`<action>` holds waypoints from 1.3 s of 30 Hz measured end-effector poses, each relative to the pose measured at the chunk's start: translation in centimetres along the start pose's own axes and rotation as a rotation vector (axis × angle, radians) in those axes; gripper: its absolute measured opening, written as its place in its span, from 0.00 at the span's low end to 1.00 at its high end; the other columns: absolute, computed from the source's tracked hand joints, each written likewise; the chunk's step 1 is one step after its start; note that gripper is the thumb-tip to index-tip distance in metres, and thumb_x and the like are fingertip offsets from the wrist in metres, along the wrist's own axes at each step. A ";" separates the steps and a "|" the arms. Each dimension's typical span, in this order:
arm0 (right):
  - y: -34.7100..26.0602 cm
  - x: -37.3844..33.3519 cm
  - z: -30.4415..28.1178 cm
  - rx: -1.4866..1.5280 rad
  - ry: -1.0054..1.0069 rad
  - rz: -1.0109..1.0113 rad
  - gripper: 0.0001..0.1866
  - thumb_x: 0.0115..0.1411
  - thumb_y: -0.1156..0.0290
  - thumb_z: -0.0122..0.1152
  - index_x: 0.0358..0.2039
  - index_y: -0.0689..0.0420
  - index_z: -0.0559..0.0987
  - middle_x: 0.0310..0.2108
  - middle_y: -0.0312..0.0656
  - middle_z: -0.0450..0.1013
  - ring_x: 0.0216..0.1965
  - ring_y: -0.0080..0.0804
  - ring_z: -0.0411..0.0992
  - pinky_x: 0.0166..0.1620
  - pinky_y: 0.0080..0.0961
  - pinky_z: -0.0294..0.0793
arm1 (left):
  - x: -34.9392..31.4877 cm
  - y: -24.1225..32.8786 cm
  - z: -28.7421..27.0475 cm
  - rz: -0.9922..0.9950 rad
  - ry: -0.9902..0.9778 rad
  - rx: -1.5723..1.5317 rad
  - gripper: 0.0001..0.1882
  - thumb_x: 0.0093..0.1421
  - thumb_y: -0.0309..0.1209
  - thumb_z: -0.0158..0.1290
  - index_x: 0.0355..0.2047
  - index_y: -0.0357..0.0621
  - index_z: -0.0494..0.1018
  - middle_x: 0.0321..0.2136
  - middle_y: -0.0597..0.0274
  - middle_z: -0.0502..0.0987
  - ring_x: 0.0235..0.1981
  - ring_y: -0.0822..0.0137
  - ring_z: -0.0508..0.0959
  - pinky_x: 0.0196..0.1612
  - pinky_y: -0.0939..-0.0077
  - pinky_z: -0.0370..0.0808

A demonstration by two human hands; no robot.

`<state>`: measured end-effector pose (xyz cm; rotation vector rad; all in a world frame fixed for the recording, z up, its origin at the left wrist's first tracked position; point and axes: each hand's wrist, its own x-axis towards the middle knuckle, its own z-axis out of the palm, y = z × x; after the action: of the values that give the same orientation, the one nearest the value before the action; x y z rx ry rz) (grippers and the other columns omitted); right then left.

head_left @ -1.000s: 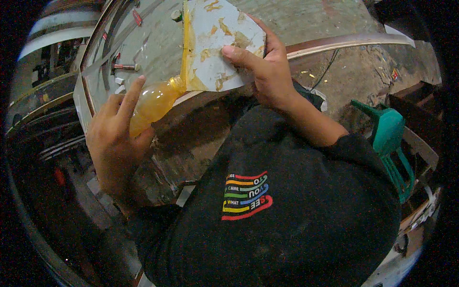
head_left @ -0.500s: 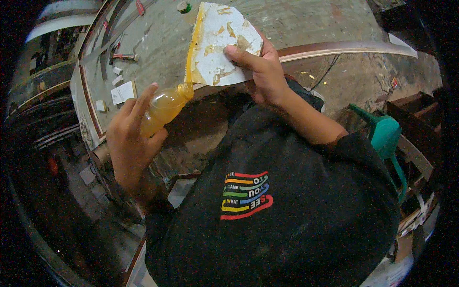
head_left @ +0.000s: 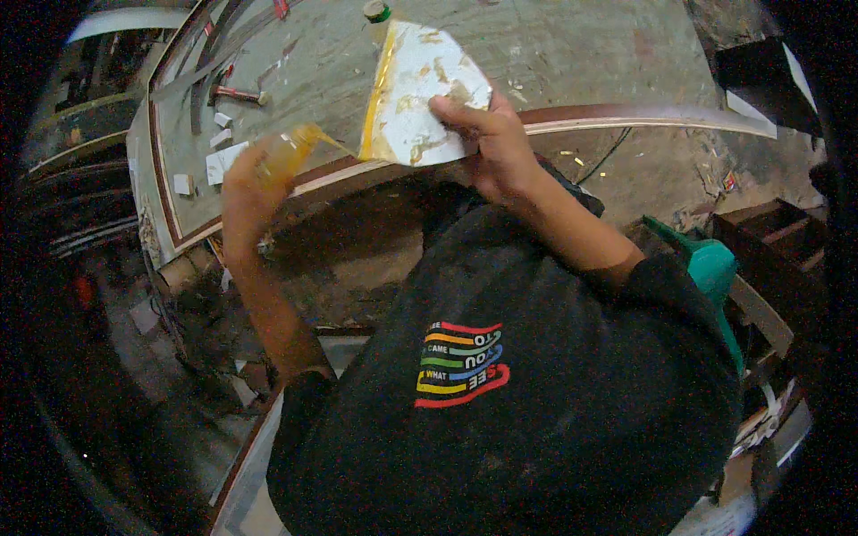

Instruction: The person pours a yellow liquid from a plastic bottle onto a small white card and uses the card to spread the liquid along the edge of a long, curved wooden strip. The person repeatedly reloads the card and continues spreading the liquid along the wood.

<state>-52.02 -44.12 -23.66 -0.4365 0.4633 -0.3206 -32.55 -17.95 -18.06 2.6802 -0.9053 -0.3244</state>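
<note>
My left hand (head_left: 248, 183) is closed around a clear plastic bottle (head_left: 288, 154) of yellow-orange liquid, somewhat blurred, its neck tilted up and to the right. From its mouth a thin yellow strand (head_left: 332, 141) stretches toward the lower corner of a flat white piece (head_left: 416, 98). That piece has brown patches on its face and a yellow coating along its left edge. My right hand (head_left: 500, 147) grips it at its right side, the thumb lying on the face and the other fingers behind, mostly hidden.
Ahead lies a large grey-green tabletop (head_left: 322, 71) with a brown-edged border. On it are a red-handled hammer (head_left: 239, 95), small white blocks (head_left: 220, 138) and a green cap-like thing (head_left: 377, 12). To my right is a green plastic chair (head_left: 712, 268) near a wooden box (head_left: 776, 223).
My left hand has moved the bottle up and slightly left, away from the white piece, drawing out the yellow strand. The white piece sits slightly lower and farther right in view.
</note>
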 end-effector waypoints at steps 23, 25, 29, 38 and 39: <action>-13.7 1.9 -16.1 -0.600 0.508 -0.057 0.24 0.63 0.73 0.63 0.59 0.59 0.71 0.52 0.44 0.75 0.54 0.37 0.73 0.60 0.39 0.72 | 10.5 -21.1 13.6 -0.278 0.692 -0.871 0.32 0.48 0.29 0.74 0.51 0.41 0.71 0.44 0.60 0.77 0.46 0.65 0.78 0.51 0.67 0.77; -14.3 3.0 -15.2 -1.065 0.470 -0.024 0.23 0.62 0.73 0.64 0.57 0.61 0.72 0.51 0.43 0.75 0.54 0.36 0.74 0.59 0.36 0.73 | 10.4 -21.1 13.8 -0.305 0.687 -0.848 0.32 0.48 0.31 0.74 0.50 0.38 0.71 0.44 0.59 0.78 0.45 0.66 0.79 0.51 0.68 0.77; -13.0 7.1 -10.2 -1.289 0.317 0.139 0.25 0.59 0.79 0.63 0.58 0.63 0.73 0.50 0.43 0.77 0.51 0.35 0.75 0.58 0.30 0.73 | 10.0 -21.0 14.1 -0.413 0.627 -0.715 0.31 0.49 0.31 0.74 0.49 0.37 0.71 0.43 0.59 0.79 0.44 0.65 0.80 0.52 0.68 0.77; -3.4 14.0 -0.3 -1.658 -0.359 0.592 0.14 0.65 0.78 0.57 0.50 0.61 0.81 0.48 0.48 0.80 0.51 0.34 0.77 0.57 0.32 0.73 | 6.1 -18.7 14.4 -0.487 0.610 -0.835 0.41 0.52 0.28 0.71 0.60 0.36 0.59 0.57 0.50 0.70 0.59 0.58 0.71 0.62 0.63 0.70; -2.8 14.2 0.2 -1.699 -0.342 0.653 0.14 0.65 0.78 0.57 0.51 0.60 0.81 0.48 0.49 0.81 0.51 0.34 0.77 0.58 0.33 0.73 | 5.5 -18.5 14.3 -0.489 0.612 -0.810 0.41 0.53 0.27 0.70 0.61 0.36 0.57 0.58 0.49 0.69 0.60 0.57 0.70 0.63 0.63 0.69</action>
<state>-40.40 -52.00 -27.23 -1.8866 0.4221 0.8952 -22.34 -10.20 -38.34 1.9827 0.0842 0.0474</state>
